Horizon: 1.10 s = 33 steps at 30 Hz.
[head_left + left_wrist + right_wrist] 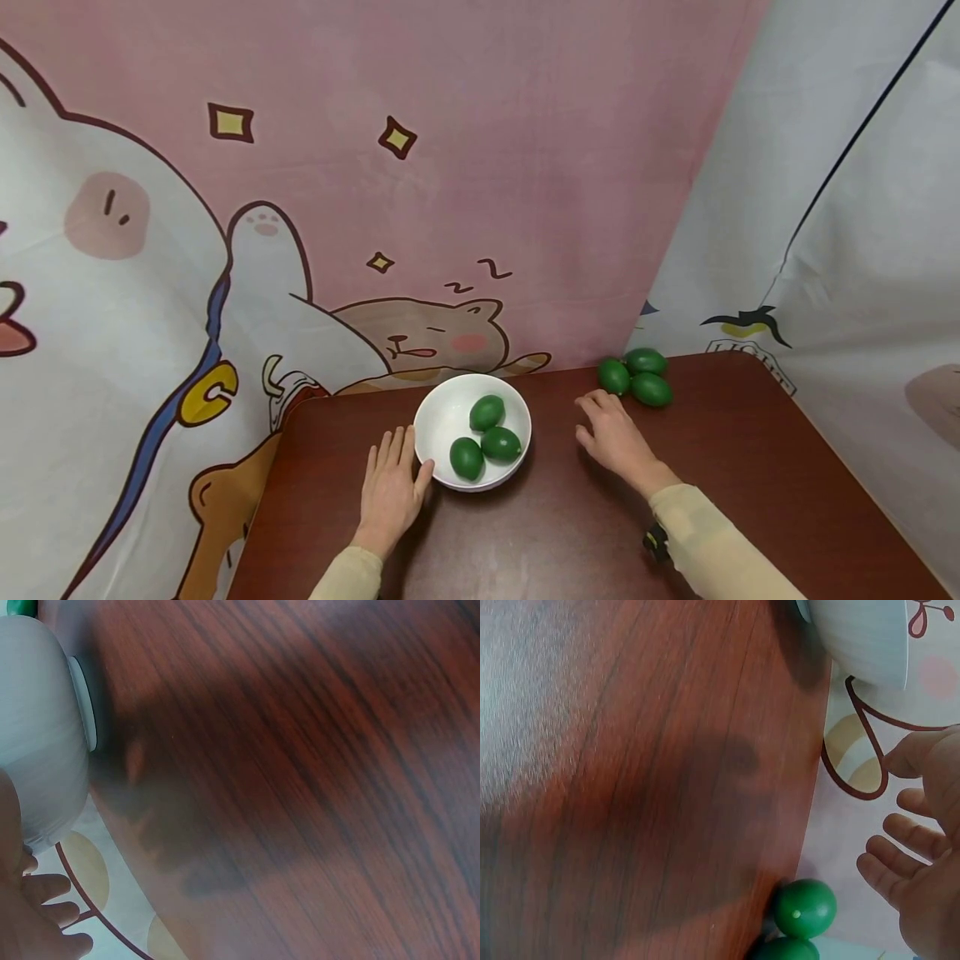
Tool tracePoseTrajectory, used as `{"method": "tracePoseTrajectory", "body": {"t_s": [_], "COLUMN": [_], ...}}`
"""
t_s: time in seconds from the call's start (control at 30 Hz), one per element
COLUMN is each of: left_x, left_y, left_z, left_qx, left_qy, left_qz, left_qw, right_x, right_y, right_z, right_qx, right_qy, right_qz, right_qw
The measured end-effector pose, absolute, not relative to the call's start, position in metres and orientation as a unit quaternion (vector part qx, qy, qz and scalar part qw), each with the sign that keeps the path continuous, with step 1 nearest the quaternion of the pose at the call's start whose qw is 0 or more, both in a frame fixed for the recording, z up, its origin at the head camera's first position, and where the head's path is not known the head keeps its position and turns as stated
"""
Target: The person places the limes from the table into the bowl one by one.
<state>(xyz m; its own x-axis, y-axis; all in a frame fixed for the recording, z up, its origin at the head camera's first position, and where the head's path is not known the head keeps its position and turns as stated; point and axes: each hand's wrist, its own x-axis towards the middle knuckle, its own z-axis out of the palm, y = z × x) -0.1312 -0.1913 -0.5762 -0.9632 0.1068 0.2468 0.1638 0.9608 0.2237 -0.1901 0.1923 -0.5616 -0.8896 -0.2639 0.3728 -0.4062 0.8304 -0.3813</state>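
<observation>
A white bowl (438, 421) holds three green limes, one of them the lime (467, 459) nearest the front. My left hand (390, 492) lies along the bowl's left side, fingers straight and thumb at the rim. In the left wrist view, the bowl's outer wall (45, 712) hides part of that hand. Over the table right of the bowl is my right hand (617, 435), its fingers loosely bent with nothing between them. Just beyond its fingertips, three more limes sit close together, including a lime (651, 389) at the front right. The right wrist view shows a lime (805, 909) below the fingers.
The dark brown wooden table (540, 533) ends at the back against a pink and white cartoon-printed cloth (562, 183). The loose limes stand near the table's back edge. Pale cloth (885, 358) hangs along the right side.
</observation>
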Motion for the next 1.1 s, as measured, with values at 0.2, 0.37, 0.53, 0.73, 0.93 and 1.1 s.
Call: {"method": "tracePoseTrajectory", "body": {"t_s": [0.2,0.37,0.53,0.73,0.93,1.1], "left_x": [-0.131,-0.131,-0.13,-0.13,-0.13,-0.13], "left_y": [-0.192,-0.192,-0.192,-0.191,-0.191,-0.192], "left_z": [-0.576,-0.577,-0.577,-0.577,-0.577,-0.577], "left_qx": [-0.068,-0.067,-0.07,-0.072,-0.074,-0.071], "left_qy": [-0.983,-0.984,-0.983,-0.982,-0.981,-0.984], "left_qz": [-0.119,-0.119,-0.12,-0.118,-0.118,-0.115], "left_qw": [0.119,0.118,0.124,0.13,0.135,0.114], "right_x": [-0.194,-0.198,-0.201,-0.206,-0.212,-0.215], "right_y": [0.202,0.209,0.214,0.22,0.227,0.231], "right_z": [-0.558,-0.556,-0.556,-0.557,-0.557,-0.558], "right_qx": [0.162,0.154,0.15,0.139,0.13,0.12], "right_qy": [-0.948,-0.953,-0.954,-0.96,-0.962,-0.965], "right_qz": [0.235,0.227,0.223,0.213,0.211,0.21], "right_qw": [0.141,0.13,0.13,0.118,0.113,0.101]}}
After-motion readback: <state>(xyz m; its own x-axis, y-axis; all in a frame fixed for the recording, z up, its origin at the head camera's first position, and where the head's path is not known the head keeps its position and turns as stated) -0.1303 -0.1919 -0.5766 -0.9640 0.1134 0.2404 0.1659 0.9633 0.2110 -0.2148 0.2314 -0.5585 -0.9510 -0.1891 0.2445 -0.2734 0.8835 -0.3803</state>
